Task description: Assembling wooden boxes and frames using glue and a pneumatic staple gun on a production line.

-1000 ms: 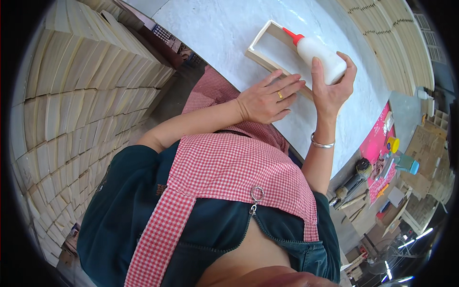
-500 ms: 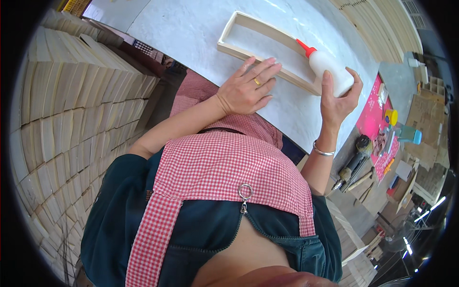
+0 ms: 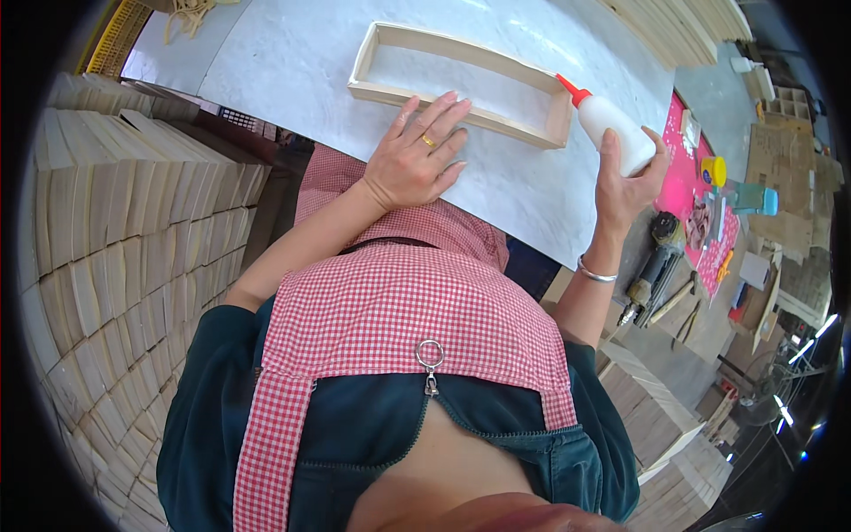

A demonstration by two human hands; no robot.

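A shallow rectangular frame of pale wood (image 3: 510, 127) lies on the grey-white tabletop (image 3: 292, 66), its long side running across in front of me. My left hand (image 3: 415, 158) has its fingers stretched out, with the fingertips resting at the frame's near long wall. In my right hand (image 3: 631, 184) is a white squeeze bottle (image 3: 613, 127) with a red pointed nozzle, fingers wrapped round its lower part. The bottle tilts to the left, and its tip is at the frame's far right corner. Whether glue is coming out is too small to tell.
Tall stacks of wooden strips (image 3: 106, 204) stand at the left, and more pale boards (image 3: 678, 31) lie at the far right. A pink sheet (image 3: 681, 173), a yellow jar (image 3: 713, 170) and a nail gun (image 3: 654, 270) are to the right. A yellow basket (image 3: 120, 40) is far left.
The bottle's nozzle has moved along the frame's far wall to its right end, uncovering that end. The whole view has shifted, and my left hand still rests at the near wall.
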